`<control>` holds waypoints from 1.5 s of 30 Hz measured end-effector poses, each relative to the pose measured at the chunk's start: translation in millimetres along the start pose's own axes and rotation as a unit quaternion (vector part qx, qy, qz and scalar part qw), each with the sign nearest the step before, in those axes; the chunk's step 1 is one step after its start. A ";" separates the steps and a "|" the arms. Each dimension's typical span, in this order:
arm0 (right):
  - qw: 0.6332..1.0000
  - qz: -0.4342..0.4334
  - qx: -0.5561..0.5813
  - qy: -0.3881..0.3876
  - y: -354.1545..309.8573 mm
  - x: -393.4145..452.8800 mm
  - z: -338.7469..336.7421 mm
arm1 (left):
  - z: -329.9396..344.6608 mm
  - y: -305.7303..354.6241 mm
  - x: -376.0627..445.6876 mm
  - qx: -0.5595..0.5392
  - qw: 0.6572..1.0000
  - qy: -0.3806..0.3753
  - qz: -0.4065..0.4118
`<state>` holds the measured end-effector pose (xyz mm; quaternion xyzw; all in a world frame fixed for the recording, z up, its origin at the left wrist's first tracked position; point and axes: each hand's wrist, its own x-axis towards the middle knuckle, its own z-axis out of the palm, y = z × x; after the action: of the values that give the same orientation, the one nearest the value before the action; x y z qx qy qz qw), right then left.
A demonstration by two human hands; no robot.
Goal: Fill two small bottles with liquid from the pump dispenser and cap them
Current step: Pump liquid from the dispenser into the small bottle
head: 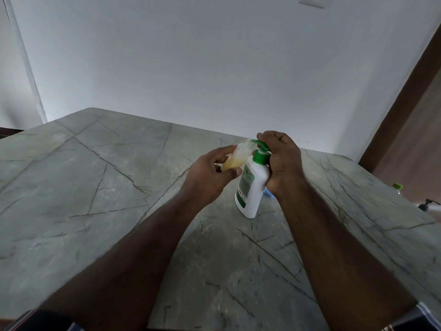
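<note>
A white pump dispenser [252,187] with a green pump head and a green label stands on the grey marble table [95,187], right of centre. My right hand [281,161] wraps around its neck and covers the pump head from above. My left hand [210,173] grips a small clear bottle [235,157], tilted, partly filled with yellowish liquid. The bottle's open mouth sits right at the green nozzle. No second small bottle and no caps are plainly visible.
Something small and blue [268,193] peeks out behind the dispenser, under my right wrist. At the table's right edge stand a bottle with a green cap [397,187] and a dark pump top [426,205]. A white wall rises behind the table.
</note>
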<state>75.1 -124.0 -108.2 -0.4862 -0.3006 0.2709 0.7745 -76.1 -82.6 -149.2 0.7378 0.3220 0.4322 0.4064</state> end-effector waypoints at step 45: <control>0.997 0.075 -0.014 -0.016 -3.2 8.9 -2.8 | 4.2 -5.0 2.8 -0.026 1.000 0.001 0.011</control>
<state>83.5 -120.5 -104.4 -0.5138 -0.2795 0.3321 0.7400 -71.8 -79.3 -153.8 0.7300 0.3025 0.4459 0.4204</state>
